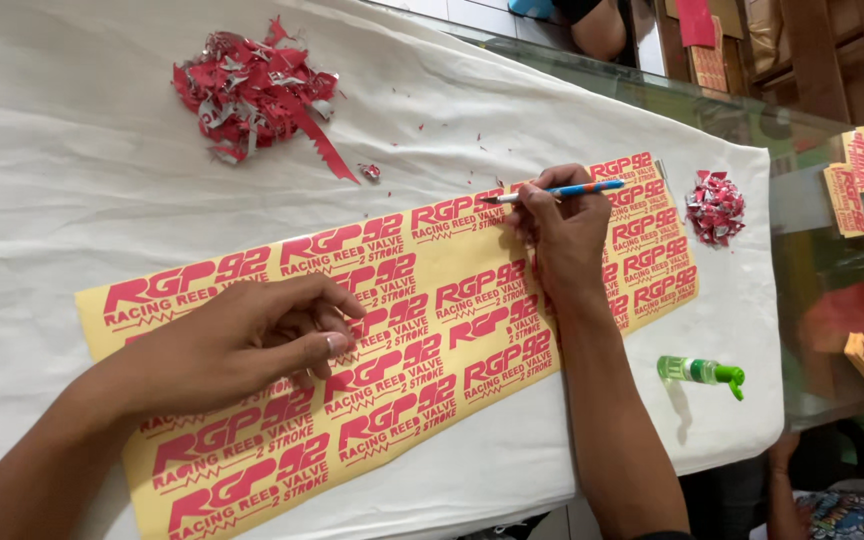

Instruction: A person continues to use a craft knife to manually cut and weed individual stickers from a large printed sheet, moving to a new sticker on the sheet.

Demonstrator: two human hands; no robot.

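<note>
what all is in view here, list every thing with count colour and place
sticker sheet: one, yellow with red lettering, across the white cloth
white cloth: one, covering the glass table
scrap piles: two, red and silver, large at top left, small right of the sheet
small bottle: one, green, lying near the cloth's right edge
boxes: several, yellow and red, far right
craft knife: one, blue and white, in right hand
left hand: pressing the sheet
right hand: fingers around the knife

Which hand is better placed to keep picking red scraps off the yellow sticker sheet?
Probably the right hand: it holds the blue pen-shaped tool over the yellow sticker sheet. The left hand lies flat on it.
</note>
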